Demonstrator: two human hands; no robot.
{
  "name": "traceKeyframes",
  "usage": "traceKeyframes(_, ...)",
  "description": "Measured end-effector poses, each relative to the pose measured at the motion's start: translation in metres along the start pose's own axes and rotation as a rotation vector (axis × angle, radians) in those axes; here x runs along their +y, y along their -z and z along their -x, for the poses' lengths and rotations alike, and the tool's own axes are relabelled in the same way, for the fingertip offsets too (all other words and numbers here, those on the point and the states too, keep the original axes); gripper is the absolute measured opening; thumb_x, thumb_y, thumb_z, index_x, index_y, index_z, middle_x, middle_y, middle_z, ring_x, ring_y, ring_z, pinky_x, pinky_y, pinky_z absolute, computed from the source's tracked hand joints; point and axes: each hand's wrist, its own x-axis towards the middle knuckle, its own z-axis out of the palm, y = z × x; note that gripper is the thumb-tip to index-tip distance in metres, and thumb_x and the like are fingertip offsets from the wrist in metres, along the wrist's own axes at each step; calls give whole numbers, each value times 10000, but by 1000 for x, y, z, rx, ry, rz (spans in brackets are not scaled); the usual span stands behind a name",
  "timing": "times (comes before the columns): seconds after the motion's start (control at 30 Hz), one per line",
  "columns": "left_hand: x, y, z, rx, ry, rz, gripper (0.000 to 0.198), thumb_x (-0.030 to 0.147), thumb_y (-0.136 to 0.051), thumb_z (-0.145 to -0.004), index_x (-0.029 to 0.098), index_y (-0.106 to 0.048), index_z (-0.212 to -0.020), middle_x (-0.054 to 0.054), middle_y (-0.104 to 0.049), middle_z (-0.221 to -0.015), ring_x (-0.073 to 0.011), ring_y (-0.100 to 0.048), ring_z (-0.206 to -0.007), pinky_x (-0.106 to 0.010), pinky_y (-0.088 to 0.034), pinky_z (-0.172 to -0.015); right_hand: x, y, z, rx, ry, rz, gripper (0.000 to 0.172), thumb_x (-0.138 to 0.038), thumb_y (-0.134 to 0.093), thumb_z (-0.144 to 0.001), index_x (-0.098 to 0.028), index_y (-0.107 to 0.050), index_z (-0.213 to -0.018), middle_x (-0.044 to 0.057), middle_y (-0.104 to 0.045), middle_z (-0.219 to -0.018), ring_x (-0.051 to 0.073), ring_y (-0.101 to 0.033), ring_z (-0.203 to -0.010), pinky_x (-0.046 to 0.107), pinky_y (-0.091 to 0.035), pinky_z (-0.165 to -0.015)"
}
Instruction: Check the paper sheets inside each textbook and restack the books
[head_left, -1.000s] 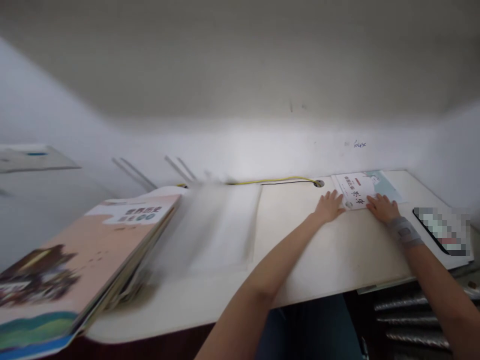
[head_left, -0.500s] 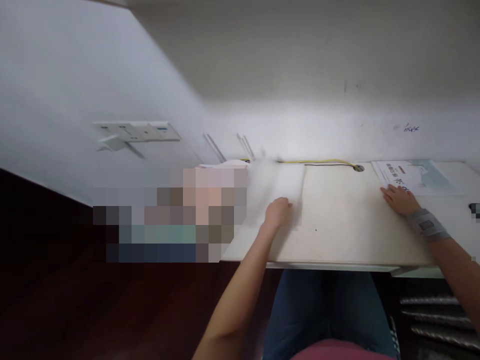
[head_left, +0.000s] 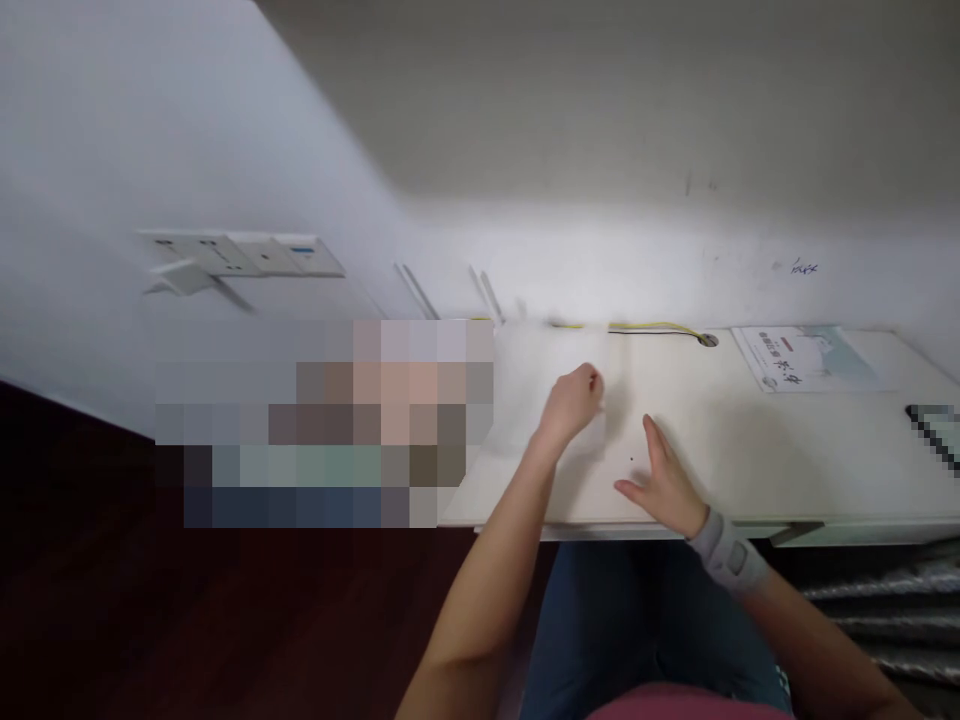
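My left hand [head_left: 571,405] is curled closed on the right edge of a white sheet or thin book [head_left: 551,390] lying on the pale desk [head_left: 750,460]. My right hand [head_left: 664,480], with a grey wrist strap [head_left: 727,550], hovers open just right of it, fingers spread over the desk near its front edge. A white booklet with a light blue cover patch [head_left: 806,357] lies flat at the back right of the desk, with neither hand on it.
A yellow cable [head_left: 652,328] runs along the wall to a grommet hole [head_left: 708,341]. A blurred-out stack sits at the desk's left end. A wall socket strip [head_left: 240,257] hangs at left. A dark device [head_left: 934,425] lies at far right. My blue-trousered legs are below.
My right hand left the booklet at the back right and came to the desk's middle front. My left hand closed on the white sheet's edge and lifted slightly.
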Motion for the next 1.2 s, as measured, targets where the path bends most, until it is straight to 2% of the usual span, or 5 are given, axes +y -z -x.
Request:
traceKeyframes(0.17,66,30,41,205,-270,727,199,338,-326,-935,227,-487,-973,67,-532,-547,-78,-478,-371,-195,-386,-428,-22,4,-8,414,-202,-52,844,-497,-408,-875,-197,126,-1457,142,-194,-1513,306,-266,-1365,506,-354,-1047)
traceKeyframes(0.33,48,63,70,621,-308,858,194,392,-419,-918,273,-534,-1019,92,-381,-468,-64,-329,-316,-181,-248,-335,33,82,-15,635,-168,246,566,-328,-255,-936,-220,-133,-1479,154,-390,-1400,277,-323,-1338,538,-345,-1026)
traceKeyframes(0.6,-65,-12,61,426,96,244,396,254,-401,-888,155,-470,-1265,23,-588,-632,-123,-563,-558,-224,-424,-565,90,149,45,471,68,650,417,-198,-433,-883,-315,-533,-1271,49,-536,-1326,259,-373,-1315,501,-231,-1092)
traceKeyframes(0.83,-61,-62,75,112,342,-264,447,313,-325,-931,237,-415,-1363,-98,-701,-815,-251,-657,-744,-320,-434,-624,125,128,96,74,105,685,399,-150,-417,-880,-249,-564,-1238,90,-528,-1341,260,-377,-1314,503,-270,-1068)
traceKeyframes(1.2,-75,19,62,511,47,-451,409,281,-358,-906,135,-551,-1236,-176,-586,-1147,-289,-549,-1063,-398,-434,-868,157,117,91,-120,80,650,539,-519,-376,-887,-212,-478,-1319,138,-399,-1437,302,-363,-1316,485,-371,-990)
